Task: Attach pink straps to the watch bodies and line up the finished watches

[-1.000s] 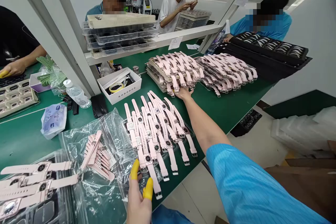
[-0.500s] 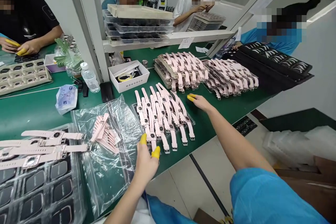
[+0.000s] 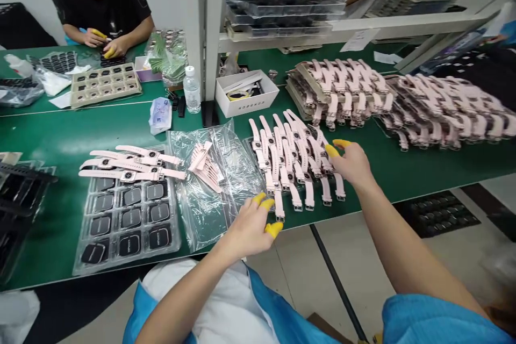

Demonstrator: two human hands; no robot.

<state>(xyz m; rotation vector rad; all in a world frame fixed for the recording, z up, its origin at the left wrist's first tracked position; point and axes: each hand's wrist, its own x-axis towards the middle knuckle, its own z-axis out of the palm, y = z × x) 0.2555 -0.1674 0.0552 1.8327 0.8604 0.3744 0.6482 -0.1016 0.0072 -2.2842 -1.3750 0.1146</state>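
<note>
A tray of pink-strapped smartwatches [image 3: 294,164] lies near the table's front edge, its straps overlapping in slanted rows. My left hand [image 3: 252,228] is at its front left corner, yellow finger cots on the fingertips, thumb and fingers apart beside a hanging strap. At the right side of the tray, my right hand [image 3: 355,166] has its cot-covered fingers parted close to the strap ends; whether they touch is unclear. To the left, pink straps [image 3: 206,166] lie on a clear plastic bag [image 3: 201,220]. Several pink watches [image 3: 129,176] rest across a tray of black square pieces [image 3: 131,217].
Stacked trays of pink watches [image 3: 342,91] stand behind, with another stack [image 3: 447,110] to their right. A white box [image 3: 245,102], a water bottle [image 3: 192,91] and a metal post [image 3: 212,27] are at the back. A co-worker [image 3: 105,5] sits across the table.
My view has swung left, so the table appears shifted right. My right hand has come in to the tray's right side. My left hand stays near the front left corner, fingers spread.
</note>
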